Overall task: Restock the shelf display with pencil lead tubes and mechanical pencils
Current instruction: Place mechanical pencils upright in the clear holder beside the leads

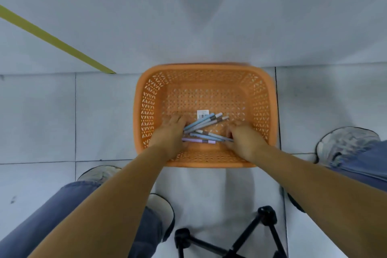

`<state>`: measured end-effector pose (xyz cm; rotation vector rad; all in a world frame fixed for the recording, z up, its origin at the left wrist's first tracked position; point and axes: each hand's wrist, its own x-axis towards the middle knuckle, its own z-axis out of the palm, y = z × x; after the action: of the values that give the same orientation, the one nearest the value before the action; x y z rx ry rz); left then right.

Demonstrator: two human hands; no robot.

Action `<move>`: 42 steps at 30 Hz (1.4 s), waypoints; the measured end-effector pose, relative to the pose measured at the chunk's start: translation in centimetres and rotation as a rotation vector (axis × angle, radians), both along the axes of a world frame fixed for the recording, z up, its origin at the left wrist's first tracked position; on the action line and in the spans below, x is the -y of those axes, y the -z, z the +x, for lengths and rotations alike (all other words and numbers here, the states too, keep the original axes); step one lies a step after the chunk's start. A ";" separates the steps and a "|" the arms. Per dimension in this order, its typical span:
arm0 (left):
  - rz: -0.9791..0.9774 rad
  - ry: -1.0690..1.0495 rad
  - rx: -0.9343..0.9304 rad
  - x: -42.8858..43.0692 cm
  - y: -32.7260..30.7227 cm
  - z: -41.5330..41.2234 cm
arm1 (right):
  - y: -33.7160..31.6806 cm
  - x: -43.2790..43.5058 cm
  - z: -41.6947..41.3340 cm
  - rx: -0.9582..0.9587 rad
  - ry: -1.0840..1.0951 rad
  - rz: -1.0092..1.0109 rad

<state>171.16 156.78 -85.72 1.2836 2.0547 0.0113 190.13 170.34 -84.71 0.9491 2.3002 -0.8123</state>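
An orange perforated plastic basket [204, 73] stands on the tiled floor below me. Several mechanical pencils [204, 123] in pale blue, grey and lilac lie in a loose pile near its front wall. My left hand [170, 132] is inside the basket at the left ends of the pencils, fingers curled over them. My right hand [245, 136] is at their right ends, fingers curled around the tips of the lower ones. A white barcode sticker [202, 114] shows on the basket floor behind the pile. No lead tubes or shelf are in sight.
Grey floor tiles surround the basket, with a yellow tape line [56, 42] at the left. My shoes and jeans-clad legs flank it. A black tripod base [247, 241] stands near my feet at the bottom.
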 end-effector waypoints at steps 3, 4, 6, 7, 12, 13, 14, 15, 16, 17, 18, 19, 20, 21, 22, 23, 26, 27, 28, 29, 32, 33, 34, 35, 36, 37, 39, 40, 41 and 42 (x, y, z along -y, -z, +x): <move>-0.007 -0.025 0.006 -0.1 0.0 -0.1 | 0.0 -0.6 0.0 -0.031 0.074 -0.027; -0.016 -0.029 0.012 -0.2 0.0 -0.2 | -0.1 -0.7 -0.1 -0.030 0.094 -0.045; -0.040 -0.026 0.012 -0.4 -0.2 -0.3 | -0.1 -0.9 -0.2 -0.021 0.094 -0.062; -0.050 -0.023 0.011 -0.5 -0.2 -0.4 | 0.0 -0.8 -0.3 -0.010 0.075 -0.062; -0.091 0.004 0.027 -1.3 -0.6 -0.9 | -0.6 -1.6 -0.5 0.008 0.054 -0.086; -0.101 0.011 0.027 -1.5 -0.7 -1.1 | -0.9 -2.0 -0.5 0.003 0.061 -0.098; -0.111 0.014 0.030 -1.7 -0.8 -1.3 | -1.2 -2.4 -0.5 0.000 0.073 -0.108; -0.118 0.011 0.039 -1.7 -0.8 -1.5 | -1.5 -2.8 -0.5 -0.005 0.096 -0.118; -0.121 0.004 0.054 -1.7 -0.8 -1.6 | -1.7 -3.0 -0.4 -0.012 0.127 -0.125; -0.122 -0.007 0.072 -1.6 -0.9 -1.8 | -1.9 -3.2 -0.3 -0.022 0.161 -0.129; -0.122 -0.020 0.090 -1.6 -1.0 -1.9 | -1.8 -3.3 -0.3 -0.032 0.193 -0.131; -0.127 -0.036 0.108 -1.6 -1.1 -2.0 | -1.8 -3.4 -0.4 -0.042 0.217 -0.133; -0.136 -0.056 0.127 -1.6 -1.3 -2.2 | -1.7 -3.4 -0.5 -0.046 0.228 -0.131; -0.157 -0.085 0.146 -1.5 -1.4 -2.4 | -1.6 -3.4 -0.7 -0.047 0.232 -0.129; -0.183 -0.121 0.165 -1.5 -1.5 -2.6 | -1.4 -3.3 -0.9 -0.048 0.235 -0.131; -0.203 -0.166 0.187 -1.4 -1.6 -2.8 | -1.1 -3.3 -1.0 -0.051 0.238 -0.140; -0.212 -0.381 0.315 -1.1 -1.7 -3.1 | -0.1 -2.9 -1.4 -0.086 0.210 -0.102; -0.217 -0.472 0.367 -1.0 -1.7 -2.8 | 0.2 -2.8 -1.5 -0.098 0.201 -0.072; -0.216 -0.560 0.416 -1.0 -1.8 -2.4 | 0.5 -2.6 -1.5 -0.102 0.194 -0.044; -0.199 -0.638 0.458 -1.0 -1.8 -1.9 | 0.8 -2.4 -1.5 -0.099 0.188 -0.016; -0.043 -0.722 0.496 -0.8 -1.5 -0.3 | 1.5 -2.3 -1.2 -0.074 0.134 0.075; -0.007 -0.735 0.490 -0.7 -1.4 0.0 | 1.6 -2.2 -1.1 -0.067 0.092 0.115; 0.008 -0.748 0.479 -0.6 -1.2 0.3 | 1.7 -2.2 -1.0 -0.071 0.038 0.161; 0.016 -0.765 0.476 -0.5 -0.9 0.5 | 1.8 -2.3 -0.9 -0.072 -0.020 0.211; 0.030 -0.793 0.491 -0.4 -0.8 0.8 | 1.9 -2.3 -1.0 -0.069 -0.073 0.256; 0.046 -0.830 0.523 -0.4 -0.8 1.0 | 1.7 -2.4 -1.1 -0.054 -0.109 0.277; 0.071 -0.912 0.604 -0.6 -1.3 1.8 | 1.0 -2.2 -1.4 -0.055 -0.044 0.183; 0.087 -0.960 0.654 -0.8 -1.8 2.3 | 0.3 -1.9 -1.6 -0.081 0.063 0.065; 0.114 -1.009 0.713 -1.2 -2.5 2.9 | -0.6 -1.5 -1.9 -0.127 0.181 -0.058; 0.157 -1.054 0.775 -1.6 -3.4 3.5 | -1.7 -1.0 -2.1 -0.199 0.293 -0.151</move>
<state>174.67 158.34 -82.33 0.0656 1.7782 0.9863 188.01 171.35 -83.04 1.1993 2.2517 -1.2339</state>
